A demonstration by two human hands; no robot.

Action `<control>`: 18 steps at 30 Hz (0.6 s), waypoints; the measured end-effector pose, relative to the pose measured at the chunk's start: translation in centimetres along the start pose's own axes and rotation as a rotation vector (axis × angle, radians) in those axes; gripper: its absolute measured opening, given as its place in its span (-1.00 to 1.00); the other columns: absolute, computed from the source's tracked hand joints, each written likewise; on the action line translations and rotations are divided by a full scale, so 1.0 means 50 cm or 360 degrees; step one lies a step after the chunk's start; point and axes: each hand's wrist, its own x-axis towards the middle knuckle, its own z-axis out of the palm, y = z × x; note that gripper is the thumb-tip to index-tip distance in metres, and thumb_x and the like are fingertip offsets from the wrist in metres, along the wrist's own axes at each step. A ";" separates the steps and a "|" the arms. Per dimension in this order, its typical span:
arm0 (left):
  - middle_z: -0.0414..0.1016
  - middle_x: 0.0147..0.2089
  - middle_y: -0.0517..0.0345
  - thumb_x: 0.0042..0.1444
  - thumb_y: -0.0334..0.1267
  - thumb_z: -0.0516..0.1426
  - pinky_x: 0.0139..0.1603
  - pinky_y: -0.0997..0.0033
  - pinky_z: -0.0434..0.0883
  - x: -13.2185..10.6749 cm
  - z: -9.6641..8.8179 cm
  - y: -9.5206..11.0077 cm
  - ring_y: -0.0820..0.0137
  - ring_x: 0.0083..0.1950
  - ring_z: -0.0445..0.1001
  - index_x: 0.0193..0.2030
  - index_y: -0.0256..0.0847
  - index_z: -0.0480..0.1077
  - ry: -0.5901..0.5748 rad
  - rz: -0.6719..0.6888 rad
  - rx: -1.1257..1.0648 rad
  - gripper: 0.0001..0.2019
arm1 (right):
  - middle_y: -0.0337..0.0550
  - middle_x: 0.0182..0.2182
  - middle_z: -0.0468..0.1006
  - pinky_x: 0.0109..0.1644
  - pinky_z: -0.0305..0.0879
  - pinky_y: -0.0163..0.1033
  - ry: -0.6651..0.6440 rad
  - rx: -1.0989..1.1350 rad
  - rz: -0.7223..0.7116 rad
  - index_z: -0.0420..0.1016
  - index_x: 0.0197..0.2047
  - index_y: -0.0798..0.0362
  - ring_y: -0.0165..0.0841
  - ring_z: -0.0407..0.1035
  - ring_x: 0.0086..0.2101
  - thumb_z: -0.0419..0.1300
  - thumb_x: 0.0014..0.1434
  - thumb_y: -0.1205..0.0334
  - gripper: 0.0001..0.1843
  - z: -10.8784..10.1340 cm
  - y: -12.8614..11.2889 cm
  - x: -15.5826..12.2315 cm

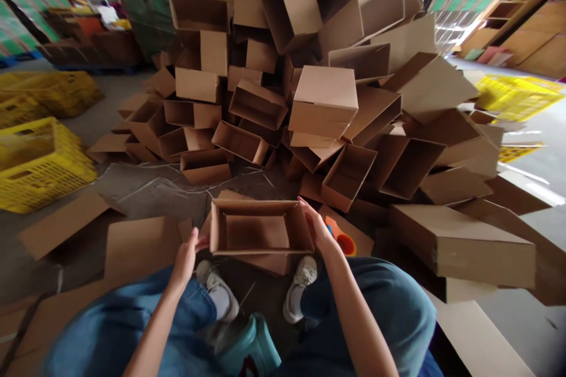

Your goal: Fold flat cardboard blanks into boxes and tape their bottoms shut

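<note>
I hold an open brown cardboard box (260,227) between both hands, above my feet, its open top facing me and its inside bare. My left hand (186,259) presses the box's left end with its fingers together. My right hand (317,228) grips the right end, fingers laid along the side wall. I sit with blue-jeaned knees spread and white shoes (301,285) on the floor.
A tall heap of folded open cardboard boxes (325,100) fills the floor ahead. Flat cardboard sheets (137,247) lie at my left. Yellow plastic crates (39,165) stand far left, more at the right. An orange tape dispenser (341,238) lies by my right hand.
</note>
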 end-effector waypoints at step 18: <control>0.69 -0.06 -0.06 -0.40 0.16 0.45 -0.17 0.15 0.58 0.101 -0.028 0.027 0.03 0.00 0.62 -0.21 -0.06 0.63 -0.0582 -0.0187 0.0195 -0.43 | 0.06 -0.21 0.71 0.05 0.48 -0.09 -0.0514 0.0345 0.0335 0.61 -0.07 0.14 -0.08 0.56 -0.03 -0.12 0.34 -0.25 -0.30 -0.017 0.079 0.039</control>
